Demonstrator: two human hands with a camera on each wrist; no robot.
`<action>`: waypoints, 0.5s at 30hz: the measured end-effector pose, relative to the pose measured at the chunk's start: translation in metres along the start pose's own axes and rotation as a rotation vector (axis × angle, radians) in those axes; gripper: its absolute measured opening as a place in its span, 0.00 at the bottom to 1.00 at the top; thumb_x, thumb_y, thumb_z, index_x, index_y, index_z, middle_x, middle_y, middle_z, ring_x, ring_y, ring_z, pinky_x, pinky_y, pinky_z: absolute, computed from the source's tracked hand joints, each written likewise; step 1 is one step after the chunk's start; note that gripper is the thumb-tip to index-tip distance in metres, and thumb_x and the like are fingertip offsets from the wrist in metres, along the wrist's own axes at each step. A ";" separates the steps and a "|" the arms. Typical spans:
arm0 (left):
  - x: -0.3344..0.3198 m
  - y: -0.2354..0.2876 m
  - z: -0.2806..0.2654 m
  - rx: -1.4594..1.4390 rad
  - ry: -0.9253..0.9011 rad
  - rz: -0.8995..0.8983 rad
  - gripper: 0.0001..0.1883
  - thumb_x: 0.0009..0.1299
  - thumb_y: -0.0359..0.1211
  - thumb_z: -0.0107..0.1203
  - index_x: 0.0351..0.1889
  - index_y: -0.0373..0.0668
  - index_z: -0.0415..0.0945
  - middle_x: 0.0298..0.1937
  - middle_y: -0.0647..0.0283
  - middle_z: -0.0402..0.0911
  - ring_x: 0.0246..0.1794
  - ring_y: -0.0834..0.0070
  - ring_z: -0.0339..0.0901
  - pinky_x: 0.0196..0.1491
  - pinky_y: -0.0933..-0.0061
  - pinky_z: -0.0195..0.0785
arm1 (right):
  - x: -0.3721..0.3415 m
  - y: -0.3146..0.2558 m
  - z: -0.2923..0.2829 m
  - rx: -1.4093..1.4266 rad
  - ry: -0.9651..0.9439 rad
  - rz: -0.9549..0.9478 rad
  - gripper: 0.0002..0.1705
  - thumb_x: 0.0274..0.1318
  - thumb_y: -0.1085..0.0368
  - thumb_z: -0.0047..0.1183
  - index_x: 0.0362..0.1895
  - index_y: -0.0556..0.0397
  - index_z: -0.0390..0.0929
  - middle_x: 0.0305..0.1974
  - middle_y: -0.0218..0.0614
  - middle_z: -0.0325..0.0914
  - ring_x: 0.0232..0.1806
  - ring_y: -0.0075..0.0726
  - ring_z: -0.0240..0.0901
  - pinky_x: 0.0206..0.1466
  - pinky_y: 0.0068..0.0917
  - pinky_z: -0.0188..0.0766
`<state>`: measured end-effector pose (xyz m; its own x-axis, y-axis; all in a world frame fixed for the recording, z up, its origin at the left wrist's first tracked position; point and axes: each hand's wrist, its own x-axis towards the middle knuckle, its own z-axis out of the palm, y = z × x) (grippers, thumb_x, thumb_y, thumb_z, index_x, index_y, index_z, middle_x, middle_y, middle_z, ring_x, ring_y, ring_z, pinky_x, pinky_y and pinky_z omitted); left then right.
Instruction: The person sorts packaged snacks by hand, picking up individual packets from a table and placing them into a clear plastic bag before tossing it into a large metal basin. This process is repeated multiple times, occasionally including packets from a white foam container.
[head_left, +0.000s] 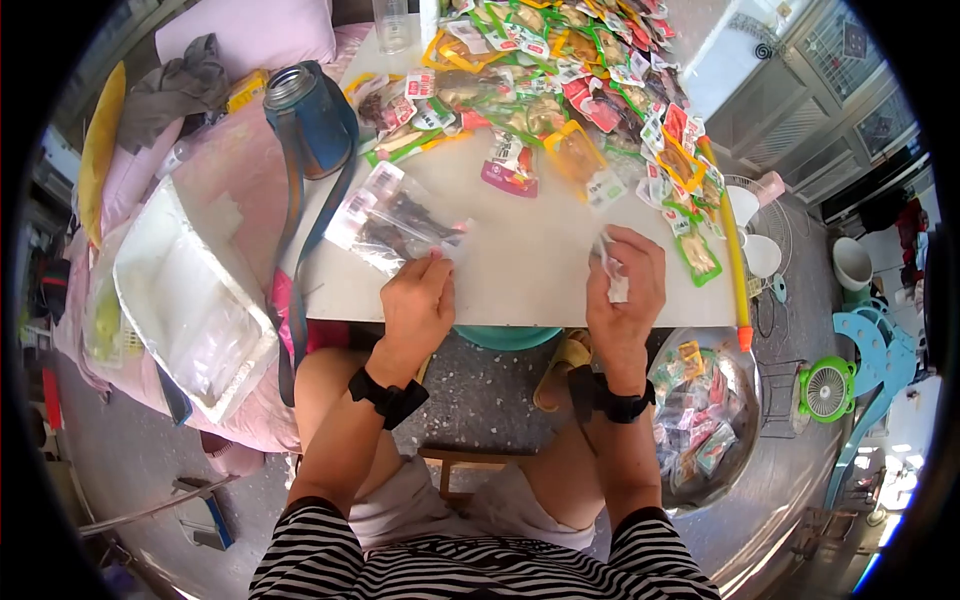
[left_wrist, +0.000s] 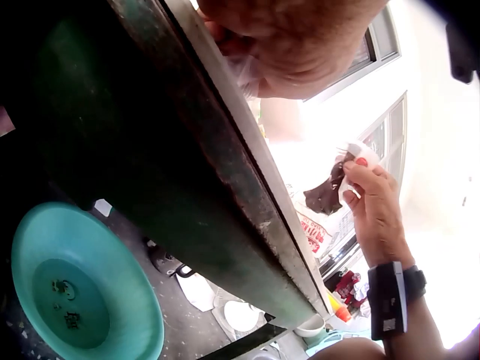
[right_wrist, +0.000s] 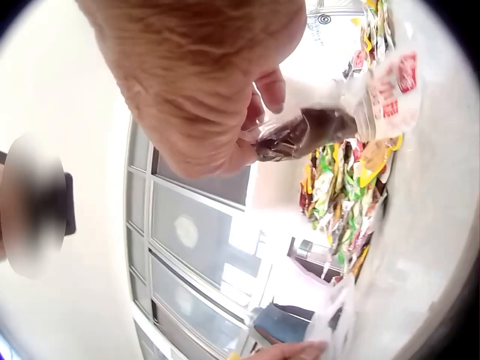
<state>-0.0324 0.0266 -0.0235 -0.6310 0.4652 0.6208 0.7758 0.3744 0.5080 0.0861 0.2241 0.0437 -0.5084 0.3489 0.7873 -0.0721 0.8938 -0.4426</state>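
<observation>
My left hand [head_left: 418,305] pinches the near edge of a clear plastic bag [head_left: 385,225] at the front of the table. Dark pieces and white labels show inside this bag. The right hand [head_left: 627,290] is raised over the table's front edge, its fingers curled round a small clear packet [right_wrist: 315,131]. That packet has dark contents and a white end with red print, seen best in the right wrist view. Beyond the hands lie a purple-and-red packet [head_left: 511,165] and a yellow-edged packet [head_left: 580,160].
A heap of colourful snack packets [head_left: 540,75] covers the table's far side. On the left stand a blue flask [head_left: 318,130] with a strap and a white foam box [head_left: 190,290]. A metal basin [head_left: 742,440] of packets is at lower right, a turquoise basin [left_wrist: 135,300] under the table.
</observation>
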 end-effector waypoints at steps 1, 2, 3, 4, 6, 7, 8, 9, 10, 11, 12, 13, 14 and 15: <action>0.001 0.002 -0.002 -0.031 0.007 -0.022 0.08 0.58 0.22 0.57 0.36 0.37 0.77 0.32 0.51 0.80 0.31 0.53 0.78 0.33 0.59 0.72 | -0.003 -0.004 -0.005 0.102 0.039 0.094 0.11 0.46 0.80 0.55 0.35 0.56 0.73 0.39 0.39 0.76 0.34 0.36 0.72 0.32 0.28 0.74; 0.001 0.002 -0.003 -0.067 0.008 -0.038 0.08 0.58 0.21 0.57 0.36 0.37 0.77 0.31 0.51 0.79 0.31 0.53 0.78 0.33 0.59 0.72 | -0.006 -0.004 -0.010 0.198 0.081 0.194 0.10 0.48 0.80 0.54 0.36 0.57 0.72 0.39 0.39 0.76 0.33 0.33 0.72 0.30 0.26 0.74; 0.001 0.002 -0.002 -0.088 0.023 -0.042 0.07 0.59 0.22 0.56 0.36 0.37 0.78 0.29 0.51 0.79 0.29 0.53 0.77 0.31 0.59 0.71 | -0.009 -0.001 -0.015 0.297 0.077 0.320 0.09 0.51 0.79 0.54 0.37 0.57 0.73 0.38 0.38 0.76 0.32 0.30 0.72 0.30 0.25 0.74; 0.002 0.003 -0.003 -0.081 0.021 -0.051 0.07 0.59 0.22 0.56 0.35 0.37 0.78 0.29 0.51 0.79 0.29 0.53 0.77 0.31 0.59 0.71 | -0.011 0.004 -0.022 0.392 0.075 0.447 0.08 0.53 0.77 0.55 0.38 0.57 0.73 0.38 0.36 0.77 0.31 0.28 0.73 0.30 0.24 0.75; 0.001 0.004 -0.004 -0.075 0.012 -0.068 0.06 0.60 0.22 0.56 0.35 0.36 0.78 0.28 0.51 0.78 0.27 0.53 0.77 0.30 0.59 0.70 | -0.014 0.013 -0.031 0.640 0.049 0.681 0.07 0.57 0.74 0.55 0.41 0.57 0.74 0.37 0.34 0.77 0.31 0.25 0.74 0.31 0.23 0.77; 0.001 0.004 -0.004 -0.084 0.015 -0.067 0.06 0.60 0.22 0.56 0.35 0.36 0.78 0.28 0.51 0.78 0.27 0.53 0.77 0.29 0.59 0.70 | -0.013 0.019 -0.032 0.800 0.025 0.784 0.07 0.58 0.73 0.55 0.41 0.56 0.74 0.36 0.33 0.77 0.31 0.25 0.75 0.33 0.24 0.78; 0.002 0.004 -0.004 -0.091 0.019 -0.066 0.06 0.60 0.22 0.56 0.35 0.36 0.79 0.28 0.51 0.78 0.26 0.53 0.77 0.29 0.60 0.70 | -0.013 0.025 -0.032 0.962 0.000 0.883 0.08 0.59 0.73 0.55 0.42 0.56 0.74 0.35 0.32 0.78 0.32 0.25 0.76 0.34 0.24 0.79; 0.002 0.004 -0.003 -0.098 0.023 -0.063 0.06 0.61 0.22 0.56 0.35 0.36 0.79 0.28 0.51 0.78 0.26 0.53 0.77 0.29 0.60 0.69 | -0.017 0.030 -0.028 1.110 -0.077 0.909 0.08 0.60 0.71 0.55 0.43 0.57 0.74 0.32 0.33 0.78 0.32 0.26 0.79 0.38 0.25 0.81; 0.003 0.005 -0.003 -0.101 0.032 -0.052 0.06 0.60 0.22 0.56 0.35 0.36 0.79 0.28 0.51 0.78 0.26 0.53 0.77 0.28 0.60 0.69 | -0.022 0.033 -0.025 1.128 -0.106 0.952 0.08 0.60 0.71 0.55 0.43 0.58 0.74 0.33 0.34 0.79 0.33 0.27 0.79 0.38 0.26 0.81; 0.003 0.005 -0.002 -0.103 0.041 -0.041 0.06 0.60 0.22 0.56 0.36 0.36 0.79 0.28 0.51 0.79 0.26 0.52 0.77 0.28 0.60 0.69 | -0.028 0.033 -0.019 1.147 -0.135 0.995 0.08 0.60 0.71 0.55 0.42 0.58 0.74 0.34 0.35 0.79 0.33 0.28 0.79 0.39 0.26 0.81; 0.003 0.005 -0.001 -0.104 0.051 -0.030 0.07 0.60 0.22 0.56 0.36 0.36 0.79 0.28 0.51 0.79 0.26 0.52 0.77 0.28 0.60 0.69 | -0.031 0.029 -0.013 1.166 -0.165 1.038 0.08 0.60 0.71 0.55 0.42 0.59 0.74 0.34 0.35 0.79 0.34 0.28 0.80 0.39 0.27 0.81; 0.002 0.005 -0.001 -0.114 0.053 -0.035 0.07 0.60 0.22 0.56 0.36 0.36 0.79 0.28 0.51 0.79 0.26 0.52 0.77 0.28 0.60 0.69 | -0.036 0.029 -0.006 1.163 -0.157 1.043 0.08 0.60 0.70 0.55 0.43 0.60 0.74 0.35 0.37 0.80 0.35 0.29 0.80 0.41 0.28 0.81; 0.002 0.005 -0.001 -0.123 0.057 -0.042 0.07 0.60 0.21 0.56 0.37 0.36 0.79 0.28 0.51 0.79 0.26 0.52 0.77 0.28 0.60 0.69 | -0.039 0.027 0.000 1.166 -0.141 1.053 0.09 0.60 0.70 0.55 0.43 0.60 0.74 0.35 0.37 0.80 0.35 0.30 0.80 0.42 0.28 0.81; 0.001 0.005 -0.001 -0.131 0.061 -0.048 0.08 0.60 0.21 0.56 0.37 0.36 0.79 0.28 0.51 0.79 0.26 0.52 0.77 0.28 0.60 0.69 | -0.041 0.025 0.005 1.171 -0.126 1.061 0.09 0.60 0.70 0.55 0.43 0.60 0.74 0.36 0.37 0.80 0.35 0.30 0.80 0.42 0.29 0.81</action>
<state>-0.0296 0.0277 -0.0197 -0.6699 0.3977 0.6270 0.7398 0.2855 0.6093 0.1010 0.2302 -0.0018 -0.8167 0.5693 -0.0949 -0.2161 -0.4541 -0.8643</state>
